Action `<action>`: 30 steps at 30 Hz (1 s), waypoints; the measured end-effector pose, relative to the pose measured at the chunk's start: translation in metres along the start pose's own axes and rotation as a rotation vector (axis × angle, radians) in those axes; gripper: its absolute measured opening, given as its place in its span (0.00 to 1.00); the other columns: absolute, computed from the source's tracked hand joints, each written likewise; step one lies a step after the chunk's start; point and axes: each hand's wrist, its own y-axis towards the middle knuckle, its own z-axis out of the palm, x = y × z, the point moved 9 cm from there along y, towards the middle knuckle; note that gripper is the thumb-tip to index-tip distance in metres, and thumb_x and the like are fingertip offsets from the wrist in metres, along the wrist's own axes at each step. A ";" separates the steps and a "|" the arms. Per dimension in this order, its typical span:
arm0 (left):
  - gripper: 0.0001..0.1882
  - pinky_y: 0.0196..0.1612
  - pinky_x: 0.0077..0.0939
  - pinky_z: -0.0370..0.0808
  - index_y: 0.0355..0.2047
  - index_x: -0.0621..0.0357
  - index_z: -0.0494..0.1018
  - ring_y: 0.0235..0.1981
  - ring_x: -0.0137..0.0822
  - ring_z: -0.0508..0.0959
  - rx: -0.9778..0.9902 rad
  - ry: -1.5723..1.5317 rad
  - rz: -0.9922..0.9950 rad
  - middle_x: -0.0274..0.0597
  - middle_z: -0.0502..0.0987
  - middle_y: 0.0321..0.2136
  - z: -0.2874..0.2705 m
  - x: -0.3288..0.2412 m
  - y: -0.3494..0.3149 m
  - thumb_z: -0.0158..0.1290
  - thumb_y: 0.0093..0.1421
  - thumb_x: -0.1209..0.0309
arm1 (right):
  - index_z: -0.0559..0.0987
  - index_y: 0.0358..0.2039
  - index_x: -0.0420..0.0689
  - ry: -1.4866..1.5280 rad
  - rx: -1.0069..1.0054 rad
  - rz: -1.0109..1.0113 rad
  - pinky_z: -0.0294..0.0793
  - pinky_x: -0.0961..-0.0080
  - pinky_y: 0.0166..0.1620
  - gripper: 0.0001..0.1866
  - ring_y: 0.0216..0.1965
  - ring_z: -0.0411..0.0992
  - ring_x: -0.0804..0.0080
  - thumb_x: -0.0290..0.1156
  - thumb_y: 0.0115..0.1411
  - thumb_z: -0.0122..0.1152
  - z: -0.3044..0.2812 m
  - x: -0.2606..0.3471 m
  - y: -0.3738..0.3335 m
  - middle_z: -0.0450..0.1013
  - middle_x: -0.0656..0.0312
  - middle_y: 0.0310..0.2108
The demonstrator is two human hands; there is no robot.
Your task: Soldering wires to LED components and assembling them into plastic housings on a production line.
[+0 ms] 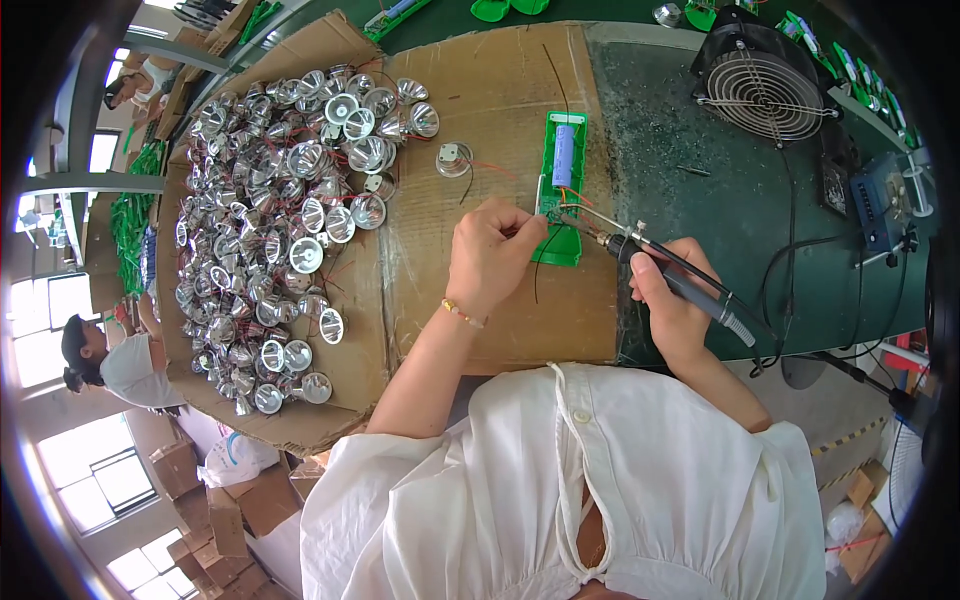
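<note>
A green plastic flashlight housing [562,248] lies on the cardboard in front of me, with a purple cylindrical battery [564,155] and red and dark wires in it. My left hand [488,252] is closed in a pinch at the housing's left edge; what sits between its fingertips is too small to make out. My right hand [672,305] grips a soldering iron [690,290] with a thin solder-feed tube along it. The iron's tip meets the wiring below the battery. Left of the housing rests a single silver reflector [453,158] with red and black wires.
A cardboard tray [345,400] at left holds a heap of silver reflectors [270,190]. At back right stands a black fan [765,95] with a wire guard, and near it a blue box-shaped unit [878,205]. Cables hang at right. Two people are at far left.
</note>
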 end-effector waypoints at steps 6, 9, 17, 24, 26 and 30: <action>0.08 0.24 0.26 0.66 0.20 0.64 0.75 0.19 0.32 0.71 -0.057 0.004 -0.004 0.43 0.72 0.20 -0.002 0.002 -0.004 0.55 0.47 0.70 | 0.69 0.24 0.39 0.142 -0.030 0.176 0.65 0.86 0.20 0.08 0.17 0.65 0.84 0.26 0.52 0.60 0.002 -0.011 0.005 0.69 0.63 0.16; 0.08 0.24 0.26 0.66 0.20 0.64 0.75 0.19 0.32 0.71 -0.059 -0.036 -0.013 0.42 0.72 0.19 -0.002 0.004 -0.004 0.55 0.47 0.70 | 0.69 0.25 0.38 0.147 -0.047 0.195 0.66 0.86 0.20 0.08 0.17 0.66 0.84 0.26 0.52 0.60 0.003 -0.009 0.003 0.69 0.62 0.17; 0.09 0.23 0.26 0.66 0.20 0.65 0.74 0.18 0.32 0.70 -0.045 0.009 -0.010 0.43 0.71 0.18 -0.002 -0.001 -0.002 0.55 0.47 0.70 | 0.69 0.27 0.37 0.126 -0.082 0.024 0.67 0.86 0.22 0.09 0.18 0.67 0.82 0.26 0.53 0.60 -0.010 0.006 -0.005 0.70 0.61 0.19; 0.10 0.22 0.26 0.65 0.20 0.64 0.75 0.17 0.33 0.70 -0.055 0.036 -0.002 0.42 0.72 0.17 -0.008 -0.005 -0.001 0.54 0.49 0.68 | 0.69 0.29 0.36 0.036 -0.126 -0.069 0.67 0.86 0.23 0.09 0.18 0.67 0.82 0.26 0.52 0.60 -0.027 0.007 -0.003 0.70 0.61 0.19; 0.11 0.22 0.25 0.66 0.22 0.62 0.76 0.16 0.31 0.71 0.129 0.134 0.009 0.42 0.73 0.15 -0.002 -0.013 -0.004 0.53 0.51 0.66 | 0.69 0.30 0.36 0.000 -0.152 -0.069 0.67 0.86 0.23 0.09 0.18 0.66 0.81 0.26 0.53 0.58 -0.039 0.007 0.000 0.69 0.61 0.19; 0.11 0.24 0.18 0.72 0.24 0.64 0.77 0.19 0.28 0.77 0.191 -0.019 -0.123 0.40 0.77 0.16 -0.012 -0.011 -0.006 0.52 0.52 0.67 | 0.69 0.29 0.36 -0.045 -0.215 -0.063 0.66 0.86 0.23 0.08 0.18 0.65 0.81 0.26 0.54 0.56 -0.061 0.003 0.007 0.68 0.61 0.19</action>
